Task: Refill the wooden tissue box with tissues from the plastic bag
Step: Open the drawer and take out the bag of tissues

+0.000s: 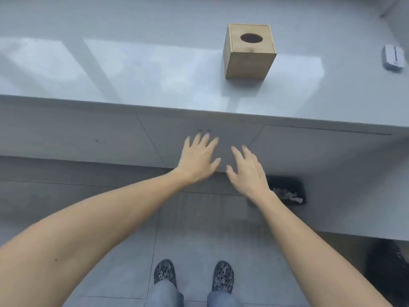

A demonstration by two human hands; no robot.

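Observation:
A cube-shaped wooden tissue box (249, 56) stands upright on the grey countertop (132, 74), right of centre, with a dark round hole in its lid and no tissue showing. My left hand (199, 159) and my right hand (245, 169) are stretched out side by side below the counter's front edge, over the grey cabinet front (88, 138). Both have their fingers spread and hold nothing. The left fingertips are close to the cabinet panel. No plastic bag is in view.
A small white-grey device (393, 57) lies on the counter at the far right. A black bin (287, 191) with crumpled paper sits on the floor behind my right wrist. Another dark object (389, 267) is at the lower right. My shoes (164, 273) stand on grey floor tiles.

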